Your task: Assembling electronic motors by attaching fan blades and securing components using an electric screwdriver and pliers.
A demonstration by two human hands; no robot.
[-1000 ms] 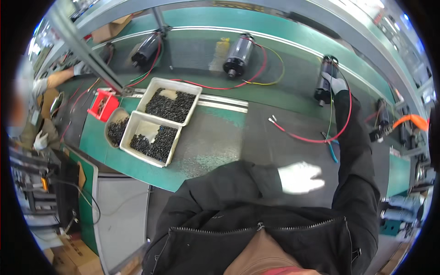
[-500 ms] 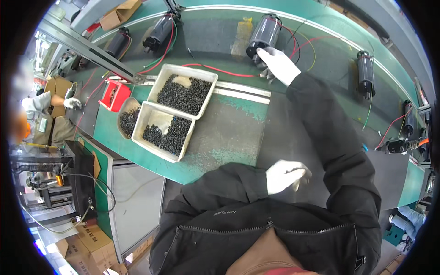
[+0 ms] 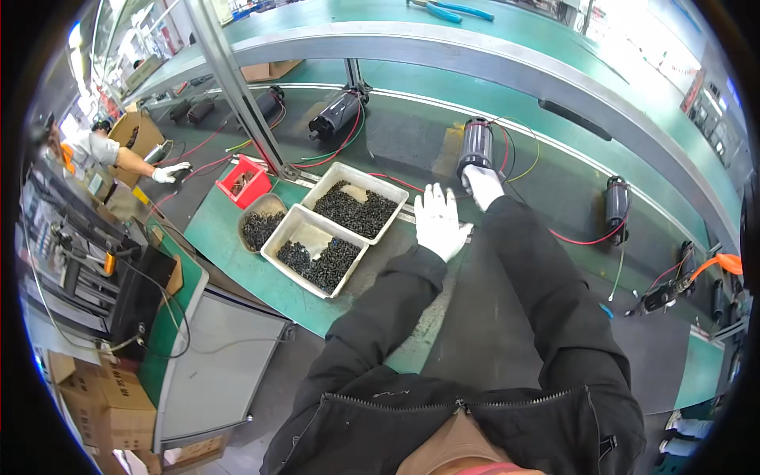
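Both my hands wear white gloves. My right hand (image 3: 483,186) reaches forward and closes on the near end of a dark grey cylinder with black end caps (image 3: 477,145), which lies on the dark belt. Red, yellow and black wires trail from its far end. Some of my right fingers are hidden by the glove and the cylinder. My left hand (image 3: 440,225) is stretched out with its fingers apart and nothing in it. It is left of my right hand, just right of a white tray of small black parts (image 3: 354,210), without touching the tray.
Another white tray (image 3: 315,248), a round bowl of black parts (image 3: 261,223) and a red bin (image 3: 243,182) stand to the left. More wired cylinders (image 3: 339,115) (image 3: 617,210) lie along the belt. A metal shelf beam (image 3: 475,49) crosses above. A co-worker's gloved hand (image 3: 171,172) is far left.
My left hand has moved up and forward from near my body, its fingers spreading. My right hand stays at the cylinder's near end. The view has tilted up, showing the shelf.
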